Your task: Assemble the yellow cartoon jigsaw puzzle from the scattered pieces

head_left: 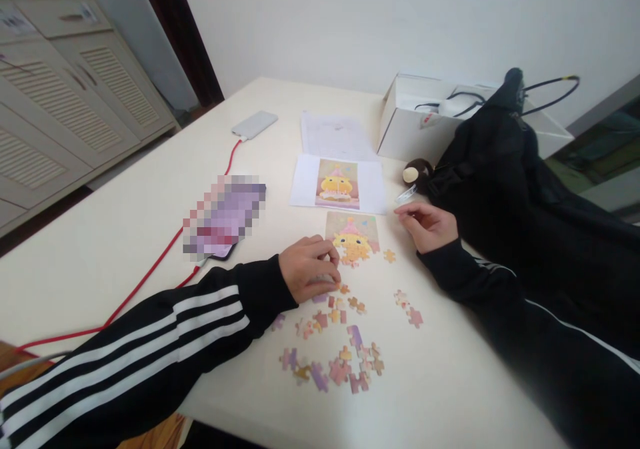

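A partly assembled jigsaw puzzle (353,236) with a yellow cartoon figure in a pink hat lies mid-table, its lower edge ragged. My left hand (311,268) is at its lower left, fingers bent and apart; a fingertip comes close to or touches a small orange puzzle piece (343,289). My right hand (430,228) rests right of the puzzle with thumb and fingers drawn together; anything between them is too small or hidden. A single yellow piece (389,256) lies between the hands. Loose pink, purple and brown pieces (340,371) are scattered nearer me.
A reference picture (337,184) on white paper lies beyond the puzzle, with another sheet (340,136) behind it. A phone (225,219), red cable (150,272) and power bank (255,125) are left. To the right are a white box (413,126) and black bag (493,149).
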Demonstrator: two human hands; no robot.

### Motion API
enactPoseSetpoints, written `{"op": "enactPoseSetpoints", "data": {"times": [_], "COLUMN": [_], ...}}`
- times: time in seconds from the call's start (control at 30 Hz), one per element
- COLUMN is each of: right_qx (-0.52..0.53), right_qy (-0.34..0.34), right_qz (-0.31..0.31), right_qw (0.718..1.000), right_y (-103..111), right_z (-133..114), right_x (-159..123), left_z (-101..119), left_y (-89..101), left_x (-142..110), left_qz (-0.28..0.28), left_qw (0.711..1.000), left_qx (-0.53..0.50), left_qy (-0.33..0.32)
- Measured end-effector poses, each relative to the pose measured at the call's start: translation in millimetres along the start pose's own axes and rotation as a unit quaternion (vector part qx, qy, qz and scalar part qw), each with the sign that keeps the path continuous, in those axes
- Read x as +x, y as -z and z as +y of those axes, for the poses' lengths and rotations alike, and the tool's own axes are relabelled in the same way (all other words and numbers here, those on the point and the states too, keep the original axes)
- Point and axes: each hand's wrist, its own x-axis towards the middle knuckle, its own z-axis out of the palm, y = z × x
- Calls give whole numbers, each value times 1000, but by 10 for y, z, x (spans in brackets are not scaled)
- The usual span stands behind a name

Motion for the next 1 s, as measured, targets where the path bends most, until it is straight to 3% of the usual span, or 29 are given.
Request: {"op": "enactPoseSetpoints", "data": {"times": [0.1, 0.23, 0.37, 0.7, 1.0], "right_qx": [-17, 3, 24, 27, -13], "right_qy": [97, 276, 348, 351, 301], "right_qz": [-24, -153, -208, -207, -199], "right_qw": [995, 949, 914, 913, 933], "right_y": [18, 36, 16, -41, -16], "right_z": [-167, -505, -645, -594, -466], "right_x": [-33, -115, -178, -249, -274], "left_z": [43, 168, 231, 177, 61], "left_y": [-21, -72, -135, -193, -141], "left_x": [77, 218, 297, 316, 310], "left_qz": [39, 143, 168, 160, 215], "left_qw": [997, 982, 968, 959, 976], "left_qx": [-64, -99, -139, -171, 22], "left_qy": [-1, 68, 123, 162, 33]}}
